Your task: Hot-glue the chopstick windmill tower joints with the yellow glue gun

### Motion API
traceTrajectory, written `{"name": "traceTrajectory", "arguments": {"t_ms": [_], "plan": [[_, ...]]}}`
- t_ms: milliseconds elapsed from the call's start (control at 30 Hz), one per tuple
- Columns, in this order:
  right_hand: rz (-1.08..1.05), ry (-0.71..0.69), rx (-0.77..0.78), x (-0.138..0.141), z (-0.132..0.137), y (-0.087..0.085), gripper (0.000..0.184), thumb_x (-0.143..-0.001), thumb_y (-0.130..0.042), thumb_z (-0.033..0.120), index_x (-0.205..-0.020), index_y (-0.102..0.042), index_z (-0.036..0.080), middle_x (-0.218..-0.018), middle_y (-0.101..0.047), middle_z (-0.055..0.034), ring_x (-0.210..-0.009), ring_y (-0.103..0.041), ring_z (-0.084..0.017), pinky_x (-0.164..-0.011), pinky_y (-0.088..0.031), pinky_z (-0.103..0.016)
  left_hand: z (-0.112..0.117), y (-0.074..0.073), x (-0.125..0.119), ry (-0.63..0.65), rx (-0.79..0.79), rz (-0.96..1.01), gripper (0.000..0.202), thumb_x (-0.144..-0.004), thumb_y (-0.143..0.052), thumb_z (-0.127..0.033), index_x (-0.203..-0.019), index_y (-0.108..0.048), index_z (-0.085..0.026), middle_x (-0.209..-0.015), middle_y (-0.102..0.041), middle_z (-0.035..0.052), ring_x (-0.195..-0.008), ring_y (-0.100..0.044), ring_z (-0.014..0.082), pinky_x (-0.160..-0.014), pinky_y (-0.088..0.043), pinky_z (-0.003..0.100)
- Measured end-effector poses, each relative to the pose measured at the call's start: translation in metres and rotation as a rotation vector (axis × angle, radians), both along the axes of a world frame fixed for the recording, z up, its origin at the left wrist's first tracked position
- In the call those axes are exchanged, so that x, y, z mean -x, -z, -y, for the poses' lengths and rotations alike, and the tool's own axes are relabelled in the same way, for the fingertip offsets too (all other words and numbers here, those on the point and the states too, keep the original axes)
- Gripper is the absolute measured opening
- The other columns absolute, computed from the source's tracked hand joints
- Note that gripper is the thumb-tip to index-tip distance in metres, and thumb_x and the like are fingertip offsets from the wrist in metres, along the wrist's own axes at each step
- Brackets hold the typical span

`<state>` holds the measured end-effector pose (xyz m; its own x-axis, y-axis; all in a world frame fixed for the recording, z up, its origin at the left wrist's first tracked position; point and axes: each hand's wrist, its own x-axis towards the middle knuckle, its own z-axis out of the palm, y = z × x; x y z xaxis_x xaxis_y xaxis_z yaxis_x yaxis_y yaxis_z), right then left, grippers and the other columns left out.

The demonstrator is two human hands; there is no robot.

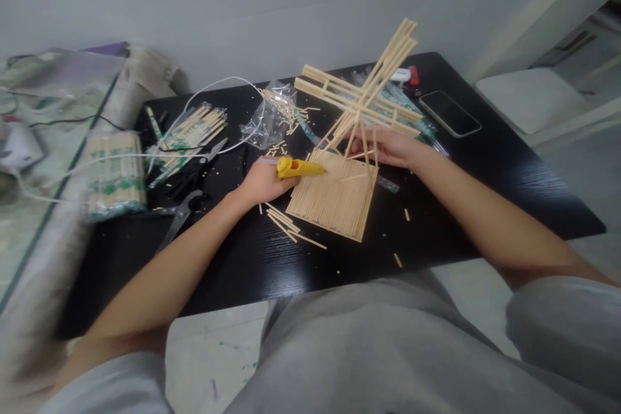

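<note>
Left hand point(266, 181) grips yellow glue gun point(301, 169), pointing rightward over mid-frame stick panel point(330, 200); right hand point(388, 145) is half-curled, hold unclear.

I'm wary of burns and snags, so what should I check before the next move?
1. Yellow plastic glue gun held in the left hand: ok.
2. Gun's tip apart from the right hand: ok, a gap shows.
3. Tip's heat: cannot tell.
4. Cross-shaped frame of pale wooden sticks firmly gripped by the right hand: cannot tell, the fingers are partly hidden.
5. Black table free of loose pale wooden sticks: not ok, several lie beside the flat pale stick panel.
</note>
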<state>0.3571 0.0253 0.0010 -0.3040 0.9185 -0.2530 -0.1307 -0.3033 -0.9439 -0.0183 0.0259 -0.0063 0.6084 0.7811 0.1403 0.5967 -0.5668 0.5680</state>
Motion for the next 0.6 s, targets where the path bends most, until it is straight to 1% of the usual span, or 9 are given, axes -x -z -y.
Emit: {"name": "traceTrajectory", "arguments": {"t_ms": [100, 200, 267, 400, 533, 600], "plan": [[0.008, 0.015, -0.001, 0.0002, 0.0004, -0.0004, 0.017, -0.125, -0.079, 0.026, -0.111, -0.086, 0.021, -0.087, -0.083, -0.0042, -0.092, -0.087, -0.022, -0.114, -0.074, -0.044, -0.0001, 0.0006, 0.0002, 0.003, -0.007, 0.012, 0.013, -0.097, -0.08, -0.036, -0.097, -0.078, -0.023, -0.093, -0.084, 0.0044, -0.082, -0.074, 0.0214, -0.078, -0.055, 0.035], [0.009, 0.025, 0.004, 0.0007, 0.0012, -0.0014, 0.017, -0.125, -0.078, 0.024, -0.11, -0.086, 0.021, -0.086, -0.083, -0.0043, -0.09, -0.087, -0.021, -0.109, -0.075, -0.041, 0.0005, -0.0001, 0.0, 0.002, -0.004, 0.021, 0.012, -0.097, -0.08, -0.034, -0.094, -0.075, -0.023, -0.087, -0.08, 0.0024, -0.078, -0.072, 0.0201, -0.076, -0.053, 0.034], [0.009, 0.026, 0.006, 0.0012, 0.0017, -0.0021, 0.015, -0.124, -0.079, 0.023, -0.11, -0.086, 0.021, -0.086, -0.083, -0.0041, -0.089, -0.087, -0.021, -0.108, -0.075, -0.041, 0.001, -0.0011, -0.0002, -0.001, -0.004, 0.023, 0.013, -0.097, -0.081, -0.034, -0.092, -0.074, -0.023, -0.084, -0.078, 0.0014, -0.077, -0.07, 0.0197, -0.075, -0.052, 0.033], [0.007, 0.031, 0.002, 0.0024, 0.0022, -0.0035, 0.012, -0.122, -0.083, 0.025, -0.11, -0.085, 0.021, -0.086, -0.083, -0.0038, -0.089, -0.087, -0.022, -0.11, -0.075, -0.044, 0.0013, -0.003, -0.0001, 0.002, -0.015, 0.014, 0.015, -0.096, -0.082, -0.034, -0.091, -0.073, -0.023, -0.081, -0.076, 0.0007, -0.076, -0.069, 0.0192, -0.075, -0.051, 0.033], [0.0, 0.03, 0.013, 0.0039, 0.0027, -0.0055, 0.014, -0.124, -0.078, 0.022, -0.111, -0.084, 0.02, -0.085, -0.082, -0.0043, -0.09, -0.087, -0.023, -0.114, -0.074, -0.047, 0.0013, -0.0034, -0.0002, 0.017, -0.01, 0.005, 0.013, -0.097, -0.078, -0.034, -0.094, -0.074, -0.022, -0.083, -0.077, 0.0011, -0.073, -0.067, 0.0184, -0.073, -0.049, 0.033], [0.0, 0.03, 0.013, 0.0046, 0.0035, -0.0069, 0.013, -0.124, -0.078, 0.022, -0.113, -0.084, 0.019, -0.085, -0.082, -0.004, -0.09, -0.087, -0.023, -0.116, -0.073, -0.048, 0.0013, -0.0031, -0.0003, 0.021, -0.009, 0.001, 0.013, -0.097, -0.077, -0.035, -0.095, -0.075, -0.022, -0.086, -0.079, 0.0025, -0.075, -0.069, 0.0192, -0.074, -0.05, 0.034]]}}
